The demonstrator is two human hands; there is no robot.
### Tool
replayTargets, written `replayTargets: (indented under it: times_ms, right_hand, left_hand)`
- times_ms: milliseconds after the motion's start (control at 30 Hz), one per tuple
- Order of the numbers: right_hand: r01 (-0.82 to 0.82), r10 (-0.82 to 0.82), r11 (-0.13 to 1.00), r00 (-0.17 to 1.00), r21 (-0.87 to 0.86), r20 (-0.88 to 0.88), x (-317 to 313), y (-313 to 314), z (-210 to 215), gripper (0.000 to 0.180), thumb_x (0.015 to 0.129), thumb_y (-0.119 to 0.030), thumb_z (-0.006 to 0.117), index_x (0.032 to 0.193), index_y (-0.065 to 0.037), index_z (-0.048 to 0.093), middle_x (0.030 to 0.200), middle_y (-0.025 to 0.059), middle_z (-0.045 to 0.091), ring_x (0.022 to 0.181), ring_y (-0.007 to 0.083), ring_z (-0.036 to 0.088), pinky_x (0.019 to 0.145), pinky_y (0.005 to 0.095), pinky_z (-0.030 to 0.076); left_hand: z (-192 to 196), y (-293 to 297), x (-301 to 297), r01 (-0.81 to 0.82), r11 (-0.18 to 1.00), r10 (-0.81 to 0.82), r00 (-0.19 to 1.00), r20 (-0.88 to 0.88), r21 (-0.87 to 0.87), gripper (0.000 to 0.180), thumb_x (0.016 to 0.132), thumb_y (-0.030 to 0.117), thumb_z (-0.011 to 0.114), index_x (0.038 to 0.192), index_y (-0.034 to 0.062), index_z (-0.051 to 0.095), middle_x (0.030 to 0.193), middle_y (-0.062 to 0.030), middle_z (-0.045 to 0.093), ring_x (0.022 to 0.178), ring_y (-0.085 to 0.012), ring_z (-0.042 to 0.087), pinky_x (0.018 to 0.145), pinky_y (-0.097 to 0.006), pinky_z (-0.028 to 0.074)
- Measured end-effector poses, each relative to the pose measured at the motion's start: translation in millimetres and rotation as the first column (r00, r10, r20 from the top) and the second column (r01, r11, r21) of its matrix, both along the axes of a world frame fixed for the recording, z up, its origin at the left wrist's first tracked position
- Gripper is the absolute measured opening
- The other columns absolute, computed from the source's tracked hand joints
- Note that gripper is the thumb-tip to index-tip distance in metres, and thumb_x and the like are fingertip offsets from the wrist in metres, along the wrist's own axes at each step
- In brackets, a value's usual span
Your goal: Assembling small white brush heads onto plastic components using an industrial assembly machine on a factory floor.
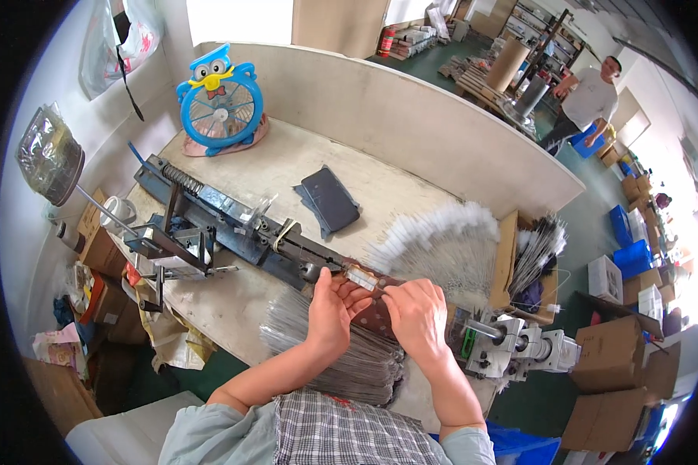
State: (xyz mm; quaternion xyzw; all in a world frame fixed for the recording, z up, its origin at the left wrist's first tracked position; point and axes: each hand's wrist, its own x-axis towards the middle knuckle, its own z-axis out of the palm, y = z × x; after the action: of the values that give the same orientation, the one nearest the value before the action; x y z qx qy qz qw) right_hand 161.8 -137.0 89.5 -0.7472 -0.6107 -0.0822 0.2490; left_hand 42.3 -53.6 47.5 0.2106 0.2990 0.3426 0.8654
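Half curled, my left hand is at the near side of a long dark metal bench machine, its thumb apart from the fingers and nothing visible in it. My right hand is closed in a pinch just beside a small silvery-white block on the machine; what the fingertips grip is too small to make out. Below both hands lies a thick bundle of thin grey wires. Beyond the machine, more thin wires with whitish fluffy ends are fanned out on the table.
A black flat case and a blue owl-shaped fan stand behind the machine. To the right are a metal clamping device and a cardboard box of wires. A lamp wrapped in plastic rises at left. Another person stands far off.
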Motion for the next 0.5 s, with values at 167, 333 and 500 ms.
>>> replayTargets:
  times_ms: [167,333,500]
  right_hand:
    - [-0.012,0.013,0.999,1.0,0.048,-0.018,2.8,-5.9,2.8,0.014,0.072,-0.013,0.07,0.085,-0.007,0.067,0.077,0.0043,0.062,0.082,0.0231,0.057,0.073,0.0369,0.044]
    - [-0.074,0.093,0.989,0.984,0.125,-0.151,12.0,-12.9,14.7,0.014,0.074,-0.013,0.07,0.086,-0.006,0.068,0.087,0.0067,0.067,0.086,0.0253,0.061,0.075,0.0362,0.047]
    - [-0.083,0.115,0.991,0.941,0.109,-0.32,11.6,-47.5,-10.2,0.017,0.079,-0.016,0.066,0.091,-0.004,0.067,0.085,0.0093,0.065,0.079,0.027,0.062,0.067,0.0361,0.051]
  left_hand:
    - [6.1,0.0,-3.4,0.112,0.992,-0.111,0.993,-0.028,0.051,0.063,0.097,0.055,0.023,0.116,0.0013,0.05,0.109,-0.0101,0.059,0.098,-0.019,0.058,0.086,-0.032,0.044]
    - [9.0,-0.3,-7.0,0.196,0.974,-0.175,0.969,-0.173,0.111,0.062,0.098,0.051,0.028,0.127,-0.0016,0.043,0.121,-0.0127,0.055,0.108,-0.0208,0.055,0.09,-0.032,0.043]
    - [4.6,3.2,-37.0,0.289,0.944,-0.238,0.93,-0.28,0.157,0.043,0.095,0.031,0.049,0.125,0.0001,0.048,0.123,-0.0139,0.056,0.107,-0.0238,0.058,0.089,-0.036,0.046]
